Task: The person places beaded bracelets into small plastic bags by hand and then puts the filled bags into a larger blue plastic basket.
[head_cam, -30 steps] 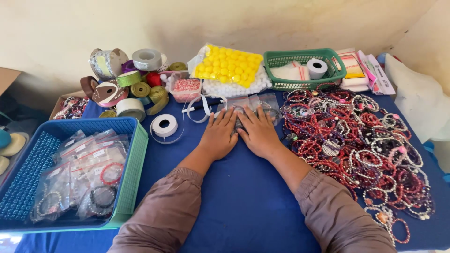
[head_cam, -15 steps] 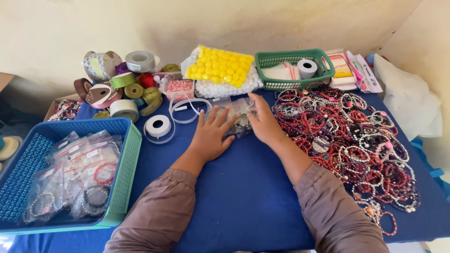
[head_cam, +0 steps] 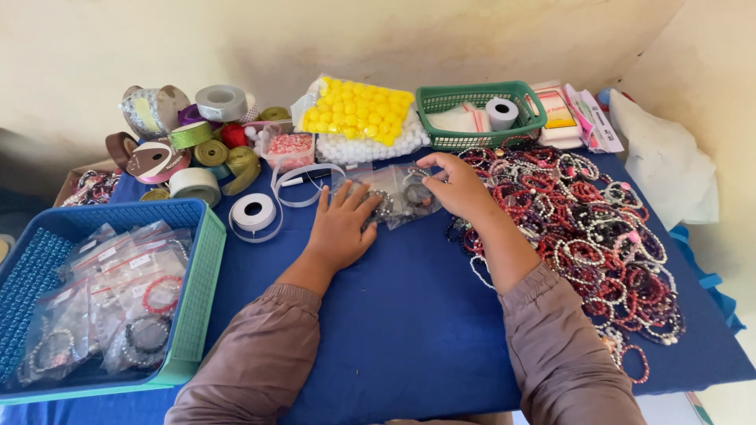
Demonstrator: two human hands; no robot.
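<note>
My left hand [head_cam: 340, 227] lies flat on the blue tablecloth [head_cam: 409, 315], fingers spread, its fingertips touching the edge of a clear plastic bag [head_cam: 398, 193] that holds dark bead bracelets. My right hand [head_cam: 459, 187] rests on the right side of the same bag, fingers curled over it and pinching it. A big heap of beaded bracelets [head_cam: 587, 228] in red, white and purple lies just right of my right forearm.
A blue and green basket [head_cam: 193, 260] with bagged bracelets sits front left. Ribbon rolls [head_cam: 189, 153], a white tape roll [head_cam: 254, 211], a bag of yellow balls [head_cam: 358, 114] and a green basket [head_cam: 472, 98] line the back by the wall.
Both hands have slid away from me to the bag of bracelets. My right hand moved right and closed its fingers on the bag; the left hand spread flat beside it.
</note>
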